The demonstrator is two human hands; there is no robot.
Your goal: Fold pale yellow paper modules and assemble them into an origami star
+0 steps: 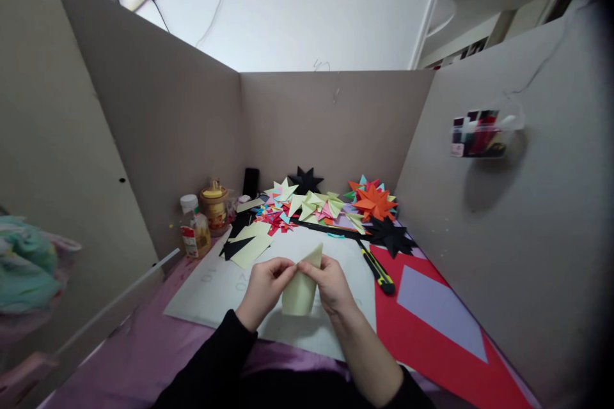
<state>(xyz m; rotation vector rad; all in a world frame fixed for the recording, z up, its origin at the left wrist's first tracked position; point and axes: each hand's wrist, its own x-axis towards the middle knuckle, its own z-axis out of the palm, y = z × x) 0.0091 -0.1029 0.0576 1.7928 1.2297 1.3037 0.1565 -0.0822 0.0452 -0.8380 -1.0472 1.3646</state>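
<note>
"What could go wrong?"

"Left hand (268, 282) pinches the pale paper's (298, 299) upper edge — uneven thumb pressure might skew it."

"And the right hand (334, 282)?"

"Pinching it too, above the white sheet (361, 275) — pulling apart could tear it. Rightward, a careless wrist might knock the cutter (377, 271)."

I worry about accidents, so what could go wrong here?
The pale green paper, bent between the left grip and the right grip, might crease crookedly. The utility knife lies near the right grip, so a sideways move might bump it; I can't tell whether its blade is out.
</note>
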